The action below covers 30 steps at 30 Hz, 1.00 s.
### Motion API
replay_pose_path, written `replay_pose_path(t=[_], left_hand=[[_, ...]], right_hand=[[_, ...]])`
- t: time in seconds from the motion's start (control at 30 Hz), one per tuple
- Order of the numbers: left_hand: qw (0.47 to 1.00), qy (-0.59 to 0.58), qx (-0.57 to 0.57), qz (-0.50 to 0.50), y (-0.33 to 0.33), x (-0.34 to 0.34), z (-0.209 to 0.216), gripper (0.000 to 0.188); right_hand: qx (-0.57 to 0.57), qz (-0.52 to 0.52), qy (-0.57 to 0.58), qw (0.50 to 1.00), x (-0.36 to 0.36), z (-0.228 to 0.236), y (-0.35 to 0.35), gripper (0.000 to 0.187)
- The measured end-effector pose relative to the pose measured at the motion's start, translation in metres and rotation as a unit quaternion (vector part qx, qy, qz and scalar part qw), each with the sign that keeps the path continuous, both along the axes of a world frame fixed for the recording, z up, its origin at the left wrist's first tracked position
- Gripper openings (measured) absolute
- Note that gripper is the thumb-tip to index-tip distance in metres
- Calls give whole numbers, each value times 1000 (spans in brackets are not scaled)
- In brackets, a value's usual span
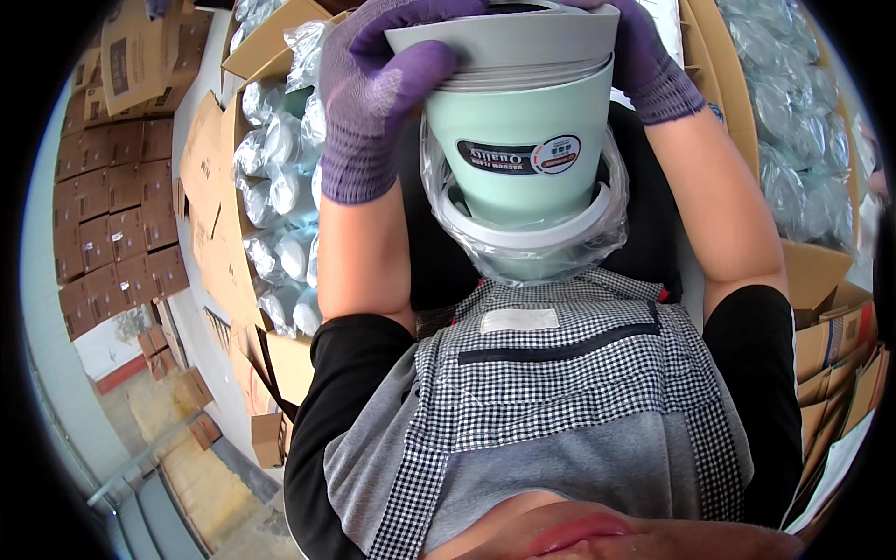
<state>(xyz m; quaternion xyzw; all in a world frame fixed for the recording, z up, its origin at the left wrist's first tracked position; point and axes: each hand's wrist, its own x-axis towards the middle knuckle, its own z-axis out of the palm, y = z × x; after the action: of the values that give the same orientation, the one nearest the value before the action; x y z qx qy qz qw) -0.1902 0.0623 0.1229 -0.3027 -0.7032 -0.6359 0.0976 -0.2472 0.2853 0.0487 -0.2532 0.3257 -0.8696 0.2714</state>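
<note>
A mint-green tapered insulated container (523, 117) is held up in front of my chest. It has a wide grey collar (523, 42) at its top and a dark label with a round sticker on its side. My left hand (378, 79), in a purple knit glove, wraps round the left side of the collar, with the thumb pressed against it. On the other side my right hand (653, 70), gloved alike, is closed at the collar's right edge; its fingers are mostly hidden behind it. A white handle (532, 233) curves round the container's lower part, with a clear plastic bag (541, 269) gathered about it.
To my left an open carton (224, 187) holds several mint-green containers in clear bags (280, 187). More bagged containers (793, 140) fill a carton on the right. Brown boxes (117, 215) are stacked at the far left, and flattened cardboard (835, 355) stands at the lower right.
</note>
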Motion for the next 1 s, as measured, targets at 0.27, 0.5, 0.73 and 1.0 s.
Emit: replay_pose_path(t=[0.27,0.5,0.73,1.0], left_hand=[[985,-102,-78,114,27,44,51,53],[858,210,-416,215,47,46,47,29],[800,188,-510,254,83,46,59,29],[984,-80,-154,37,-12,20,41,38]], right_hand=[[168,-216,227,935,29,52,20,40],[25,47,-86,995,0,20,9,49],[24,101,-67,992,-45,-18,-41,48],[83,-163,219,959,6,0,13,35]])
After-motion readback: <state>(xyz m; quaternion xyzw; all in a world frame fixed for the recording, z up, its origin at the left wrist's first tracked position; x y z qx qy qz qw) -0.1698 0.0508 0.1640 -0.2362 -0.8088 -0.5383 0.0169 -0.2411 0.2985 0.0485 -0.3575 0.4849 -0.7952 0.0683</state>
